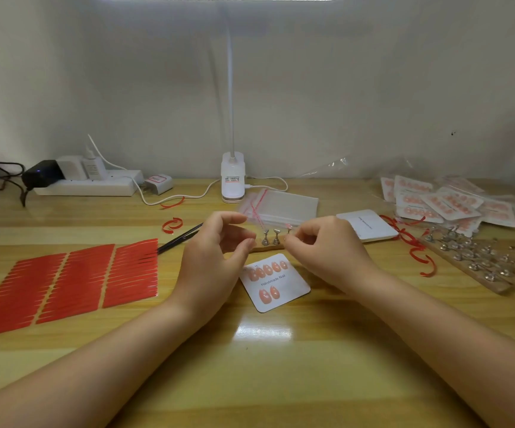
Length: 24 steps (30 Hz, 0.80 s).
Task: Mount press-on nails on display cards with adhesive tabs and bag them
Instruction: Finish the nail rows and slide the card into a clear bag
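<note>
The card (274, 282) with seven nails lay on the table (281, 350) between both hands, the left hand (216, 257) loosely curled and empty, the right hand (327, 245) pinching something too small to tell.

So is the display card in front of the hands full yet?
Not full. The display card lies flat with five nails in its top row but only two below the print, leaving bare space to their right.
</note>
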Motion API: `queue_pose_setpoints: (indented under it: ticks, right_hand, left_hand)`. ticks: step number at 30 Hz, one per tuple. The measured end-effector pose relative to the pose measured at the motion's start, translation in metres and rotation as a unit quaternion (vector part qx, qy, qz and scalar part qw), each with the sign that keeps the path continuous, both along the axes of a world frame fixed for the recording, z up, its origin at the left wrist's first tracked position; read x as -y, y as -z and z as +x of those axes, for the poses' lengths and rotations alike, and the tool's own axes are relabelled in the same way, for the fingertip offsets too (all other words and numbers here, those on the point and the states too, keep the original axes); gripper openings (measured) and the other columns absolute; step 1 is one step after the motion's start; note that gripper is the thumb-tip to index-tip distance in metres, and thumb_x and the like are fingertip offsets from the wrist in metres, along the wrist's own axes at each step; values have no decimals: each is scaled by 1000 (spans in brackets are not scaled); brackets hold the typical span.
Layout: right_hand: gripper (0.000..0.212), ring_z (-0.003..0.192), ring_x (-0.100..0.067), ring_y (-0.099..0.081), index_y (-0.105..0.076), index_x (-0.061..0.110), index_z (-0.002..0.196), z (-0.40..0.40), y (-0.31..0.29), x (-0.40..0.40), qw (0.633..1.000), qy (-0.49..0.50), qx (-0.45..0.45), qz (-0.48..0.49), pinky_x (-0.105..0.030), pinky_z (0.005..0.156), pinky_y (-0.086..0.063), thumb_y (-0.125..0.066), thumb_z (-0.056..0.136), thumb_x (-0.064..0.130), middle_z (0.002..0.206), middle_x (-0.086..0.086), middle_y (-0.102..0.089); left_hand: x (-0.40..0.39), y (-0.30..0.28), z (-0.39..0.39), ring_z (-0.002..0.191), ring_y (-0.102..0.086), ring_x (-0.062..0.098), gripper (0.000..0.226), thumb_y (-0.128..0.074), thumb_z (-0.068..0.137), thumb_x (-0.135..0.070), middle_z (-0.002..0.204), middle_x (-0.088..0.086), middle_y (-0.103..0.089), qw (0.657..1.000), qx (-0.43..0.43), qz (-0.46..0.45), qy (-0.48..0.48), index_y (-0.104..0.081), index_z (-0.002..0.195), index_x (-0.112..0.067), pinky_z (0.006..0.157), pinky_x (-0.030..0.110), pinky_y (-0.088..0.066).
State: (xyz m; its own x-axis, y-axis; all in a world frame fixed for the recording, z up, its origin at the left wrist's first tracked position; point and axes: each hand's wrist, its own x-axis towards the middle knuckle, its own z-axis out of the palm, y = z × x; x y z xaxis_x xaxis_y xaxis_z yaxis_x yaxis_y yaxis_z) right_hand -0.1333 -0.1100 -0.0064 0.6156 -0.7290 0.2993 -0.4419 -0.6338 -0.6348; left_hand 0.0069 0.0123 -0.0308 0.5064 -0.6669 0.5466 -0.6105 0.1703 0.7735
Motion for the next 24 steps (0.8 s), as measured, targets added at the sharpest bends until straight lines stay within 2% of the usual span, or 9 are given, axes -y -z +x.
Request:
queue_pose_setpoints:
  ticks: [3, 6, 9, 11, 14, 16, 19, 21, 24]
  right_hand:
    - [23, 49, -2, -50, -72, 13, 70, -8, -7, -11, 992, -55, -1, 110, -24, 54, -43, -62, 86, 26, 52, 3, -58]
    - [23, 56, 0, -49, -68, 20, 77, -14, 3, -21, 993, -79, 4, 84, -16, 55, -38, -56, 95, 27, 66, 5, -60]
    - [24, 56, -3, -43, -66, 13, 76, -18, 12, -25, 993, -79, 52, 69, -18, 55, -33, -58, 95, 27, 67, -2, -59]
    - [33, 52, -3, -41, -60, 7, 67, -18, 12, -25, 986, -71, 124, 81, -18, 53, -32, -63, 92, 29, 55, 7, -50]
    - [49, 45, -4, -38, -58, 3, 61, -17, 6, -28, 967, -101, 204, 114, -23, 50, -34, -59, 91, 42, 43, 12, -41]
    - [46, 42, -3, -43, -66, 8, 63, -16, 5, -33, 962, -118, 202, 142, -30, 53, -39, -53, 96, 39, 40, 12, -46]
    - [40, 40, -2, -47, -71, 1, 71, -14, 6, -37, 955, -122, 187, 193, -22, 51, -38, -54, 97, 27, 42, 9, -50]
    - [42, 38, -4, -42, -66, -4, 67, -13, 8, -38, 950, -115, 188, 222, -22, 52, -37, -56, 96, 24, 42, 6, -48]
    - [48, 38, -5, -41, -61, 17, 49, -11, 7, -38, 943, -98, 196, 249, -22, 52, -39, -56, 96, 23, 41, 4, -46]
  left_hand:
    - [-3, -3, -4, 88, -68, 3, 37, -74, 84, -9, 90, -15, -69, 999, 44, -13, 7, -55, 104, -34, 78, 21, -55]
    - [-5, -5, -9, 88, -67, 2, 31, -75, 83, -8, 91, -16, -67, 997, 77, -23, 7, -58, 104, -25, 76, 19, -54]
    - [-8, -6, -15, 88, -67, 3, 30, -75, 82, -7, 90, -15, -68, 997, 78, -23, 14, -60, 102, -23, 76, 22, -54]
    - [-9, -6, -18, 89, -67, 3, 30, -74, 82, -7, 90, -13, -69, 996, 90, -20, 19, -60, 103, -23, 77, 22, -52]
    - [-9, -6, -21, 89, -66, 1, 29, -75, 81, -5, 90, -10, -70, 992, 126, -25, 7, -61, 102, -21, 77, 11, -46]
    - [-10, -7, -23, 87, -66, 3, 29, -76, 80, -4, 89, -7, -70, 988, 153, -28, -3, -63, 101, -17, 78, 9, -44]
    - [-11, -7, -25, 87, -67, 8, 28, -78, 78, -1, 88, -4, -71, 983, 178, -42, -8, -65, 100, -10, 79, 18, -50]
    - [-11, -7, -25, 86, -67, 4, 27, -78, 76, 1, 87, -4, -71, 983, 176, -61, 2, -66, 99, -7, 80, 18, -51]
    - [-11, -6, -26, 84, -68, 2, 26, -79, 75, 2, 87, -4, -71, 984, 159, -78, 16, -66, 96, -6, 79, 20, -54]
